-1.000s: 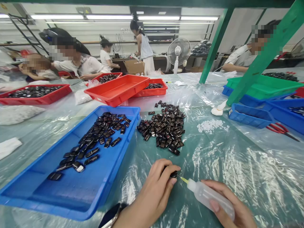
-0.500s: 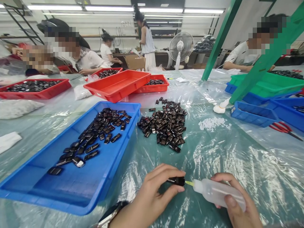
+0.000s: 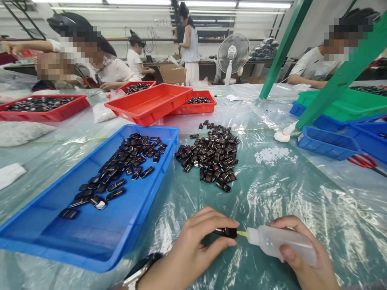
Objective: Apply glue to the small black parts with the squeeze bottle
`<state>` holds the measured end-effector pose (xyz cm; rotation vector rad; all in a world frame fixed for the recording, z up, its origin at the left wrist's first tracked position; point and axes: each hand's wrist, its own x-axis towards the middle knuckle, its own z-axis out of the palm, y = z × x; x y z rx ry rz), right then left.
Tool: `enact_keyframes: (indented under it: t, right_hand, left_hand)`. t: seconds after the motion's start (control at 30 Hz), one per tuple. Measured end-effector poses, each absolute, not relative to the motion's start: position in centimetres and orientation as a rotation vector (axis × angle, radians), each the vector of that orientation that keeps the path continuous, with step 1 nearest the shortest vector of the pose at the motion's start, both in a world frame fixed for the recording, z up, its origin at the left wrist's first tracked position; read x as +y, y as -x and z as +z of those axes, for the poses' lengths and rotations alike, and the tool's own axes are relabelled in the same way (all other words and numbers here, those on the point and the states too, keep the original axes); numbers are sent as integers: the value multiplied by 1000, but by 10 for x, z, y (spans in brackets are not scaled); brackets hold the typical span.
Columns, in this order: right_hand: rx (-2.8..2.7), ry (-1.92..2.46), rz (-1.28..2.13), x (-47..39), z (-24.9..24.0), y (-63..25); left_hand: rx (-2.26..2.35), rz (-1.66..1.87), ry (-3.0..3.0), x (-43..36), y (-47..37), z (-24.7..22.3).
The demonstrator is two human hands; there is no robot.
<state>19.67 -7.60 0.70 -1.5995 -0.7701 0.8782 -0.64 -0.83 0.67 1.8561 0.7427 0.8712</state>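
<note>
My left hand [image 3: 202, 241] pinches a small glossy black piece [image 3: 226, 232] between thumb and fingers, low in the middle of the view. Wrapped round a translucent white squeeze bottle [image 3: 272, 240] is my right hand [image 3: 305, 253]. The bottle lies nearly level, and its thin yellow tip [image 3: 242, 233] meets the right end of the black piece. Beyond my hands, a heap of similar black pieces [image 3: 211, 153] lies on the plastic-covered table. More such pieces lie in the large blue tray [image 3: 142, 213] to the left.
Small white bits [image 3: 273, 155] lie right of the heap. Red trays [image 3: 151, 100] stand behind, blue bins [image 3: 328, 143] and a green tray [image 3: 356, 105] at right, near red-handled pliers [image 3: 363, 161]. A green post [image 3: 341, 76] slants down at right. Several people work across the table.
The view has shifted slightly. My right thumb has moved a little left along the bottle. Both hands keep their holds. At the far left, a person's arm now stretches out.
</note>
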Motion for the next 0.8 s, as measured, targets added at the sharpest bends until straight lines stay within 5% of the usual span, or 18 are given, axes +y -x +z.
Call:
enact_keyframes:
  t: [0.8]
  right_hand:
    - [-907, 1568, 958, -73, 9, -210]
  left_hand:
    - [699, 860, -1927, -9, 6, 7]
